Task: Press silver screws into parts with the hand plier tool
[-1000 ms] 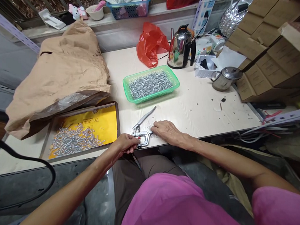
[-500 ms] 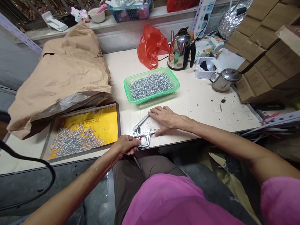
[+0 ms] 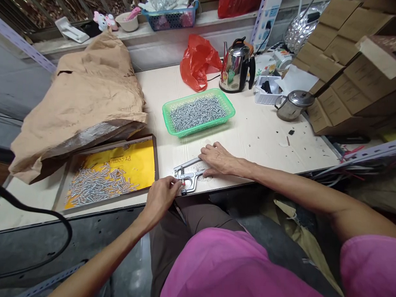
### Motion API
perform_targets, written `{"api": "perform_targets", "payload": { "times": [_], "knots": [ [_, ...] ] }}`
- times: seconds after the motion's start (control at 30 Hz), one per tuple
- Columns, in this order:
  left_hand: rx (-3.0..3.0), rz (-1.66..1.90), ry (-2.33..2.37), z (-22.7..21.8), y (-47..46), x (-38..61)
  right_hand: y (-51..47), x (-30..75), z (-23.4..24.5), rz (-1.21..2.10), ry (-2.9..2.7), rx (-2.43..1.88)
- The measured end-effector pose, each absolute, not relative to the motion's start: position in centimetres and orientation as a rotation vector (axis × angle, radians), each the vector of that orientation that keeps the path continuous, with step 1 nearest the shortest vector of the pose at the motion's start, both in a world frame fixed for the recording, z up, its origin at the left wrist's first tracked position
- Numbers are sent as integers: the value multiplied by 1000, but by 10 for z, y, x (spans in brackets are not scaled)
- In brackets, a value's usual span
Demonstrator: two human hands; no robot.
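Observation:
Hand pliers (image 3: 189, 176) of silvery metal, with a spring and a small red part by the jaw, lie at the table's front edge. My right hand (image 3: 217, 160) is closed around the far ends of the two handles. At the jaw end, my left hand (image 3: 164, 193) has its fingers pinched together; whatever is between them is too small or hidden to make out. Left of that hand, a shallow tray (image 3: 154, 162) lined with yellow holds many small metal pieces (image 3: 97, 184). Beyond the pliers sits a green basket (image 3: 198, 132) filled with similar small metal pieces (image 3: 199, 113).
A large brown paper bag (image 3: 90, 84) lies behind the tray. Along the back are a red plastic bag (image 3: 197, 62), a steel kettle (image 3: 235, 67) and a white container (image 3: 264, 96). A metal pot (image 3: 295, 106) stands by stacked cardboard boxes (image 3: 343, 84) on the right.
The upper handle of the pliers has swung down toward the lower one, with my right hand closing. My left hand has shifted slightly up beside the jaw.

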State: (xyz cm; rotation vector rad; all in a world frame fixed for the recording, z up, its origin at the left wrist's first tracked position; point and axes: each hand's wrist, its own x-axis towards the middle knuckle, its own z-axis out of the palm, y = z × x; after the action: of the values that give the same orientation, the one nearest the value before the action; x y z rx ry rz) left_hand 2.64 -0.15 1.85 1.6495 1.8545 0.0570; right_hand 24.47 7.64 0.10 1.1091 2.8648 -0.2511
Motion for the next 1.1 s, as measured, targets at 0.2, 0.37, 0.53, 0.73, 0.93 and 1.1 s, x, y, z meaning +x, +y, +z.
{"api": "perform_targets", "payload": {
  "times": [0.2, 0.37, 0.53, 0.73, 0.93, 1.1],
  "knots": [
    [2532, 148, 1510, 9, 14, 58, 68, 247, -3, -274, 2910, 1140],
    [2597, -85, 1417, 2, 40, 69, 67, 250, 1, -326, 2834, 1177],
    [2603, -100, 1367, 1, 52, 64, 65, 245, 13, -332, 2698, 1263],
    [2520, -7, 1395, -5, 50, 67, 56, 242, 5, -275, 2764, 1239],
    [2465, -3, 1416, -5, 52, 70, 55, 245, -12, -297, 2824, 1244],
    [2492, 195, 1502, -12, 35, 66, 60, 253, 4, -319, 2821, 1300]
  ]
}}
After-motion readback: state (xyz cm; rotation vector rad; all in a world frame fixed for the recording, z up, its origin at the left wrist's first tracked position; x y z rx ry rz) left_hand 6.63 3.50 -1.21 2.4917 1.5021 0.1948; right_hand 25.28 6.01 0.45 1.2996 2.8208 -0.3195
